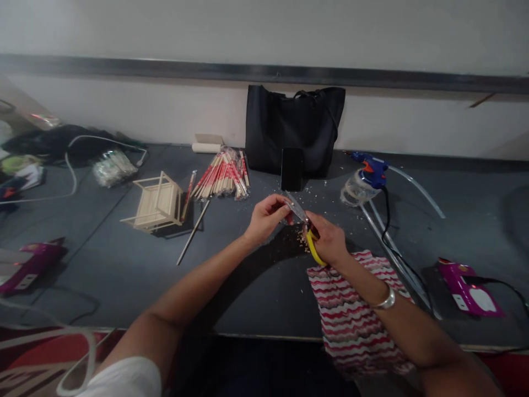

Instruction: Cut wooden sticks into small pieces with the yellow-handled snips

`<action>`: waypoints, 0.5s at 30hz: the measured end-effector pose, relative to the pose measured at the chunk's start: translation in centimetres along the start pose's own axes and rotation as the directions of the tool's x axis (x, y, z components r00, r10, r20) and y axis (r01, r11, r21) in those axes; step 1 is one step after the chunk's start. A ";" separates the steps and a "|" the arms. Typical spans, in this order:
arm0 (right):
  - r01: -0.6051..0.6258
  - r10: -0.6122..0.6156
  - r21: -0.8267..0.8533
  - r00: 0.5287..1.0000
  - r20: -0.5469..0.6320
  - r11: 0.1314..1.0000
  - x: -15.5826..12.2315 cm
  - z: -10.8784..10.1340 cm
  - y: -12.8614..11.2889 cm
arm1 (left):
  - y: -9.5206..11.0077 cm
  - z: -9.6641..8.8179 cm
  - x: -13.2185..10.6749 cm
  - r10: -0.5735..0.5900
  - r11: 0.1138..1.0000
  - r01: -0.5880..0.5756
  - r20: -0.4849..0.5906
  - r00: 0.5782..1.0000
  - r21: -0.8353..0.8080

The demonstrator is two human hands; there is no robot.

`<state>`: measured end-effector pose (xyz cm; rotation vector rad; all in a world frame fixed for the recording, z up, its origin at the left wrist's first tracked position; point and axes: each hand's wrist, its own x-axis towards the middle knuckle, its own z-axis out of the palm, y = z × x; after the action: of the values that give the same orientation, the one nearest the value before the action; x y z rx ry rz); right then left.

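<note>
Scissors (316, 249) with yellow handles are gripped in my right hand (329, 238), their metal blades pointing away and to the left. My left hand (268, 217) is closed in a pinch right beside the blades. A tiny pale bit shows by its fingertips, too small to name. Small tan cut pieces (302, 240) lie scattered on the table under the scissors. To the left, a little frame built of thin wooden sticks (159, 203) rests tilted on the table. Behind my left hand is a bunch of chopsticks (223, 175) with red wrappers.
A black bag (293, 127) stands against the wall with a phone (291, 170) leaning on it. At right are a blue glue gun (372, 170) on a clear jar, clear glue sticks and a purple power box (470, 289). Striped cloth (351, 314) lies under my right forearm.
</note>
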<state>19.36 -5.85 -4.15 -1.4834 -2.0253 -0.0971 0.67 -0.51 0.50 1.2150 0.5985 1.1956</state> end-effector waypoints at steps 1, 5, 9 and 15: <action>-0.002 0.002 -0.004 1.000 0.004 1.000 0.0 0.0 0.0 | 0.1 -0.2 0.1 -0.011 1.000 0.011 0.013 1.000 0.008; 0.001 -0.001 -0.016 0.999 0.038 1.000 0.0 -0.2 0.0 | 0.4 -1.0 0.4 -0.055 0.998 0.052 0.081 0.995 0.034; 0.014 -0.013 -0.001 0.997 0.081 1.000 0.2 -0.5 0.0 | 0.8 -1.6 0.7 -0.077 0.996 0.069 0.128 0.989 0.062; 0.045 -0.049 0.033 0.992 0.119 0.998 0.5 -1.0 -0.1 | 1.0 -2.2 0.9 -0.075 0.994 0.059 0.172 0.982 0.093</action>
<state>19.61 -5.91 -3.04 -1.4540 -2.1478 0.0037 -1.36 1.05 0.97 1.3480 0.5605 1.0029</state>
